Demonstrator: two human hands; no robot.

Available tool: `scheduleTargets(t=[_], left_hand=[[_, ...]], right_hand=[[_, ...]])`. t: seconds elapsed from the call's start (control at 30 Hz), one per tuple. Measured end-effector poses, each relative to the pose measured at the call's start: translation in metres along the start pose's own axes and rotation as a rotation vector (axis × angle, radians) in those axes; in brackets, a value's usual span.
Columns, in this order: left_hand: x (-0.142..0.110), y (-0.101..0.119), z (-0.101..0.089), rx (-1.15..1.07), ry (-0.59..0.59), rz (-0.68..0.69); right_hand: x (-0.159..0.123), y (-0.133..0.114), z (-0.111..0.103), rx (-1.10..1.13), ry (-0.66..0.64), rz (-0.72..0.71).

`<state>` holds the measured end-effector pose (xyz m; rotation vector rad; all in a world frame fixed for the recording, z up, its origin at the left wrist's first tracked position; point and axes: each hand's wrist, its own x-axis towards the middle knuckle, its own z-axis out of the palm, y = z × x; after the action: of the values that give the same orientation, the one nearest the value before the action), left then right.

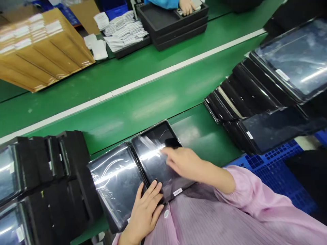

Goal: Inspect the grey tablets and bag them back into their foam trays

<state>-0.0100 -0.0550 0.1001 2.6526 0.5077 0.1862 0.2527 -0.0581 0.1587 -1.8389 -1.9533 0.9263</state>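
Observation:
Two dark tablet screens in clear film lie side by side in front of me. My left hand [148, 207] rests with spread fingers across the near edges of the left tablet [114, 180] and the right tablet [155, 160]. Over the right tablet is my right hand [185, 161], its index finger stretched out at the glass and the other fingers partly curled. I see nothing held in it. A small white label [177, 192] sits near the right tablet's close edge. Wrinkles and light streaks show in the film.
Black foam holders [74, 163] with upright tablets stand at left. Stacked wrapped screens [270, 129] lean at right, above a blue plastic crate [273, 180]. Across the green bench [143, 98] are a cardboard box [48, 58], folded white papers [125, 30], black trays [176, 29] and another person's hand [187, 6].

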Motion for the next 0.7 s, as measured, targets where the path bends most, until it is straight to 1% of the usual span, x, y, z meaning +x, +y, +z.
scheduleTargets(t=[0.03, 0.07, 0.1, 0.13, 0.17, 0.23, 0.27, 0.33, 0.37, 0.4, 0.43, 0.47, 0.5, 0.53, 0.57, 0.6, 0.63, 0.67, 0.7], left_hand=[[0.001, 0.001, -0.003, 0.023, -0.008, 0.008], [0.002, 0.003, -0.007, 0.029, -0.012, 0.014], [0.004, 0.005, -0.01, 0.027, -0.008, 0.016], [0.006, 0.007, -0.013, 0.021, 0.0, 0.019], [0.007, 0.009, -0.015, 0.015, 0.012, 0.023], [0.009, 0.012, -0.017, 0.009, 0.033, 0.034], [0.009, 0.014, -0.017, 0.006, 0.029, 0.029], [0.008, 0.016, -0.015, -0.017, 0.011, 0.014], [0.007, 0.016, -0.014, -0.034, 0.011, -0.004], [0.005, 0.015, -0.013, -0.05, 0.032, -0.026], [0.003, 0.011, -0.013, -0.059, 0.08, -0.061], [-0.001, 0.006, -0.014, -0.054, 0.161, -0.119], [-0.005, -0.002, -0.016, -0.029, 0.27, -0.224], [-0.009, -0.012, -0.019, 0.013, 0.391, -0.381], [-0.014, -0.022, -0.024, 0.057, 0.499, -0.586], [-0.019, -0.032, -0.029, 0.066, 0.561, -0.818], [-0.025, -0.04, -0.034, 0.03, 0.572, -1.043], [-0.03, -0.046, -0.039, -0.045, 0.543, -1.226], [-0.036, -0.05, -0.043, -0.164, 0.481, -1.355]], right_hand=[[-0.01, -0.006, 0.001, -0.023, -0.069, -0.175], [-0.021, -0.009, 0.0, 0.003, -0.137, -0.353], [-0.032, -0.008, -0.001, 0.063, -0.198, -0.498], [-0.043, -0.005, -0.003, 0.144, -0.24, -0.581], [-0.052, 0.0, -0.007, 0.22, -0.257, -0.593], [-0.061, 0.015, -0.014, 0.324, -0.251, -0.506], [-0.062, 0.023, -0.016, 0.347, -0.238, -0.453], [-0.056, 0.035, -0.015, 0.341, -0.194, -0.399], [-0.049, 0.039, -0.012, 0.312, -0.146, -0.373], [-0.041, 0.042, -0.006, 0.268, -0.067, -0.327], [-0.032, 0.045, 0.001, 0.218, 0.036, -0.25], [-0.022, 0.048, 0.008, 0.172, 0.147, -0.14], [-0.012, 0.05, 0.016, 0.142, 0.246, -0.008], [-0.003, 0.053, 0.023, 0.135, 0.314, 0.129], [0.003, 0.056, 0.029, 0.15, 0.345, 0.247], [0.007, 0.058, 0.033, 0.18, 0.342, 0.335], [0.008, 0.06, 0.037, 0.212, 0.318, 0.392], [0.006, 0.063, 0.041, 0.243, 0.296, 0.42], [0.003, 0.066, 0.044, 0.259, 0.285, 0.432]])
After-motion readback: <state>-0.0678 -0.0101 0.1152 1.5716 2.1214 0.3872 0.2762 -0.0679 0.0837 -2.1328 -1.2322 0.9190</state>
